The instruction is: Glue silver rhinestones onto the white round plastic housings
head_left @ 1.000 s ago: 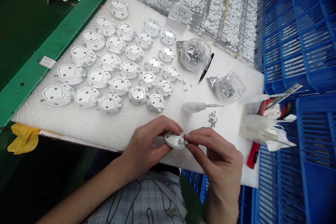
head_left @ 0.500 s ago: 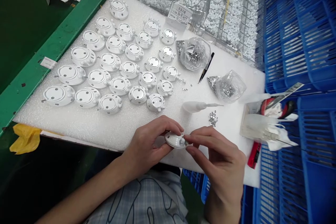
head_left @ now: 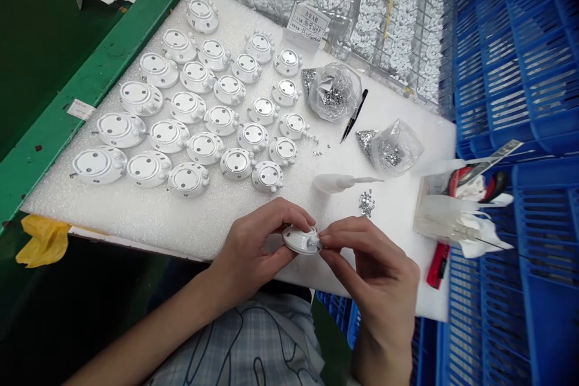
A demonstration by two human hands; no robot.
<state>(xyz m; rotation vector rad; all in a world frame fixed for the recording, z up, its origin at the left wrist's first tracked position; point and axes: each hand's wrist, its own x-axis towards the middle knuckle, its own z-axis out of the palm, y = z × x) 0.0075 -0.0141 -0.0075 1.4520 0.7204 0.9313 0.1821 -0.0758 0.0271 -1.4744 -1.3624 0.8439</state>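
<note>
At lower center, the left hand (head_left: 251,248) holds a white oval plastic piece (head_left: 298,240) in a narrow, steady grip, while the right hand (head_left: 377,265) pinches closely at its end, anything held there too small to tell.

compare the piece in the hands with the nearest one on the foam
The held piece is pinched between left hand and right hand; the foam piece lies loose on the foam sheet. The held piece tilts, its centre hidden; the foam piece lies face up, showing a silver centre. Both are white and rounded, with rim knobs.
</note>
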